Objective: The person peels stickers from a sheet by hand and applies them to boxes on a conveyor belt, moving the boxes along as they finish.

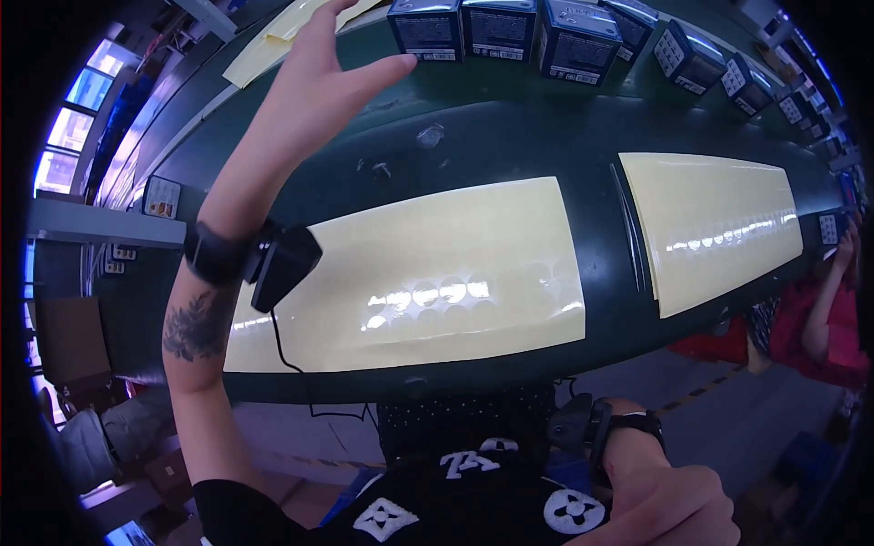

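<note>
My left hand (314, 86) stretches out over the far left of the green work table, thumb and fingers spread apart, with nothing in its grasp. Its thumb tip is by the lower corner of a blue box (426, 32), the leftmost of several at the far edge; whether they touch I cannot tell. Beneath my left forearm lies a pale yellow sheet of round clear stickers (510, 237). My right hand (687, 510) is drawn back near my chest, off the table, its fingers curled in. Whatever those fingers hold, if anything, is hidden.
A second stack of yellow sticker sheets (719, 196) lies to the right. More blue boxes (692, 56) line the table's far side. Another person's arm (824, 305) is at the far right. A black cable (287, 350) hangs from my left wrist device.
</note>
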The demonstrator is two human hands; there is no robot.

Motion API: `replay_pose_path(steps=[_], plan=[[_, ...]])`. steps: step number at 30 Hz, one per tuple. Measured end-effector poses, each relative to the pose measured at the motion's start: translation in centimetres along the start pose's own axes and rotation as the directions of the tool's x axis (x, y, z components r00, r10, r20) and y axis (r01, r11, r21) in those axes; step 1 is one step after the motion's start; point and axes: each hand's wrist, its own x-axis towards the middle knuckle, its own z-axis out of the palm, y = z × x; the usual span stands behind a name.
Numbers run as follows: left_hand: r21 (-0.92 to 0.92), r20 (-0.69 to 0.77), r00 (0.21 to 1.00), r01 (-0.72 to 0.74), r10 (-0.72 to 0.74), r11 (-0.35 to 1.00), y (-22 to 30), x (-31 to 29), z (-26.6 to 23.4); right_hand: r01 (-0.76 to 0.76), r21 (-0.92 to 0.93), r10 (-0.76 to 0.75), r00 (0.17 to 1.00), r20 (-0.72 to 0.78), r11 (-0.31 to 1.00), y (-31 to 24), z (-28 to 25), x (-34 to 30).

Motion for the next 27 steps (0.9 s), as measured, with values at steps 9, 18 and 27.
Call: replay_pose_path(steps=[9,18,27], plan=[[0.13,-0.045,0.993,-0.101,0.107,0.986,-2.9,-18.3,-5.7,-0.194,0.108,0.192,0.981,0.028,0.975,-1.5,4.2,-0.2],[-0.055,0.036,0.981,0.195,-0.193,0.979,-7.0,-25.0,-0.5,-0.066,0.16,0.045,0.99,0.131,0.985,0.3,7.7,0.3],[0.001,0.143,0.989,-0.029,0.028,1.0,-9.9,-26.0,1.0,-0.167,0.114,0.141,0.968,0.207,0.979,1.1,8.9,-0.8]])
